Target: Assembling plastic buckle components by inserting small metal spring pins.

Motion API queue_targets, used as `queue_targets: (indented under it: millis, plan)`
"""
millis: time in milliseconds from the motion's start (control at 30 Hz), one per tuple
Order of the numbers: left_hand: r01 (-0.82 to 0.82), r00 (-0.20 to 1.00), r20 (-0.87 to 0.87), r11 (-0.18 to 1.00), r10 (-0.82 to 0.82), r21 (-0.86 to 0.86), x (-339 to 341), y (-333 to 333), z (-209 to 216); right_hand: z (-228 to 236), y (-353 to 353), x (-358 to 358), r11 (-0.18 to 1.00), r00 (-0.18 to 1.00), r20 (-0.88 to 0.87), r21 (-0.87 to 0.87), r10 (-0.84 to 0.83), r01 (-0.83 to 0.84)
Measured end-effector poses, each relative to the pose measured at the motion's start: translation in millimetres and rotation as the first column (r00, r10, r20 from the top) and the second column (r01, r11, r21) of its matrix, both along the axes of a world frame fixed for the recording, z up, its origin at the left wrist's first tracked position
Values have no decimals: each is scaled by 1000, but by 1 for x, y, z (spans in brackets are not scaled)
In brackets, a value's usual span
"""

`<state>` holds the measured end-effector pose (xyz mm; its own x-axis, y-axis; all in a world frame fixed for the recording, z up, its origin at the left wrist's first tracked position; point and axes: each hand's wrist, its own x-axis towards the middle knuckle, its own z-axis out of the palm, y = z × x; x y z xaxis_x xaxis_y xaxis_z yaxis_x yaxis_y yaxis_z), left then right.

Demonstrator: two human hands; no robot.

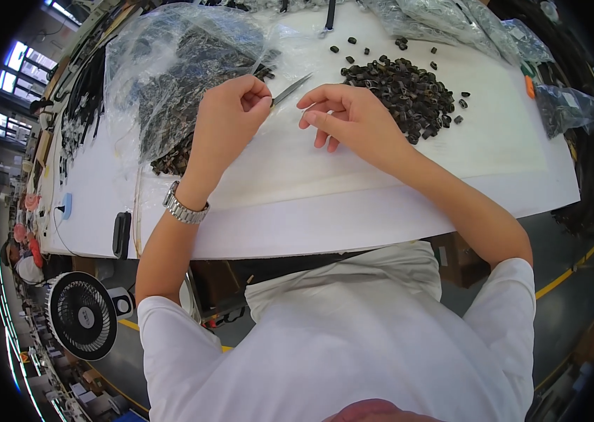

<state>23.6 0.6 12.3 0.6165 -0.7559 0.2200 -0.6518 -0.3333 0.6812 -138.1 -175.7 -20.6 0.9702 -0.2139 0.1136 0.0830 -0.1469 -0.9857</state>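
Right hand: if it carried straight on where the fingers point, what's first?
Probably the left hand, at its fingertips: the right hand's fingers point left toward them. The pointed grey tool lies just above that line; depth is unclear, so it might be brushed.

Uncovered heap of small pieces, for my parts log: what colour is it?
The heap is mostly blackish-brown, best seen in the head view.

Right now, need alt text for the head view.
A person's left hand holds a slim, pointed metal tool over a white worktable, while the right hand, fingers loosely curled, hovers near a pile of small dark parts. Clear plastic lies to the left, more dark parts showing at its edge.
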Motion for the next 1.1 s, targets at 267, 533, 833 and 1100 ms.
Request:
queue_targets:
  millis: [267,533,833,1100]
  plan:
    - [-36,998,-57,999,36,1,8,1,-4,-2,1,2,1000,999,-50,-23,-12,11]
    - [33,635,-728,950,-259,-309,-22,-14,-2,5,5,0,968,993,71,241,-90,71]
    - [138,980,-108,962,-167,-237,-54,-11,4,10,-10,-3,958,993,111,287,-48,14]
    - [228,772,-549,946,-320,-231,-33,-5,8,14,-10,-6,980,990,138,196,17,-45]
